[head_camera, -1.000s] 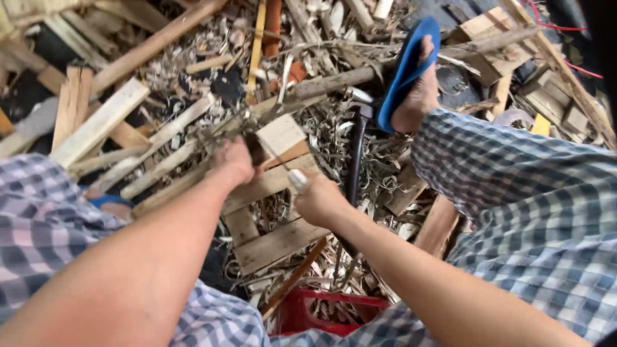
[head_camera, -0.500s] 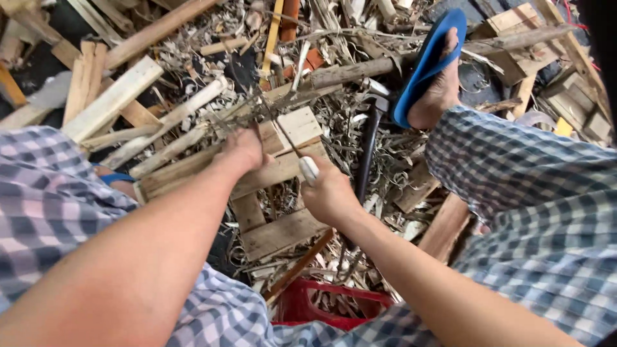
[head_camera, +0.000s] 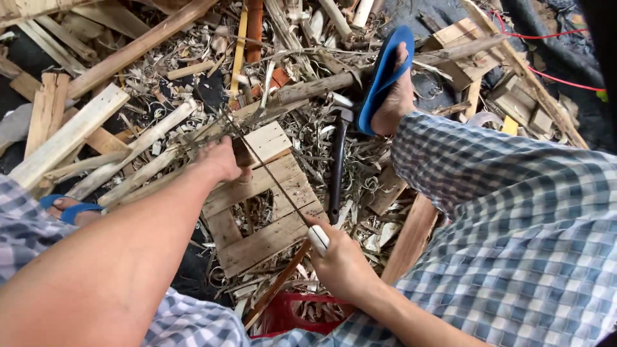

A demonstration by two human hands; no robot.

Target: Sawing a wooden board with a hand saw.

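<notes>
My left hand [head_camera: 222, 162] presses down on a small dark wood piece at the far edge of a slatted wooden frame [head_camera: 263, 243]. Closer to me, my right hand [head_camera: 344, 266] grips the white handle [head_camera: 318, 239] of a thin long blade [head_camera: 276, 183]. The blade runs diagonally across the slats up to my left hand. The frame lies on a heap of wood scraps and shavings between my knees.
A black-handled hammer [head_camera: 337, 170] lies just right of the frame. My right foot in a blue sandal [head_camera: 382, 77] rests on a branch beyond it, and my left foot [head_camera: 67, 209] is at the left. A red crate [head_camera: 289, 315] sits below; planks and a red cable [head_camera: 553, 77] surround.
My right hand has drawn the white-handled blade back toward me, along the frame. My left hand has stayed pressed on the wood piece.
</notes>
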